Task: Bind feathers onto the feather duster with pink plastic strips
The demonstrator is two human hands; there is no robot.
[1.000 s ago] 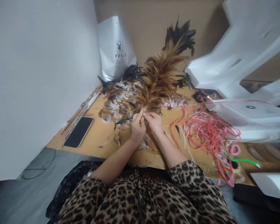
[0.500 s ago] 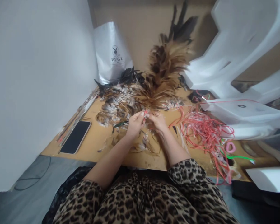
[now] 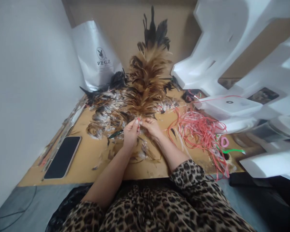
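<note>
Close together at the lower end of a long brown feather bundle (image 3: pixel 147 87), my two hands pinch a small piece of red ribbon (image 3: pixel 138 120). My left hand (image 3: pixel 130 131) has its thumb and fingers pressed together. From the other side, my right hand (image 3: pixel 151 127) closes its thumb and forefinger on the same spot. The bundle stretches away from my fingertips and ends in black feathers (image 3: pixel 152 30). A dark green feather (image 3: pixel 116 133) lies beside my left hand. Whether my fingers also grip the bundle's stem, I cannot tell.
Loose feathers (image 3: pixel 103 116) are heaped left of the bundle. A tangle of red ribbon (image 3: pixel 198 129) lies to the right, near a white machine (image 3: pixel 232 108). A phone (image 3: pixel 62 158) rests at the left, a silver-white bag (image 3: pixel 96 54) stands behind, and a white wall (image 3: pixel 26 80) borders the left side.
The view has swung right, so everything sits further left in the picture. My hands stay together on the red ribbon, and the feather bundle now appears more upright.
</note>
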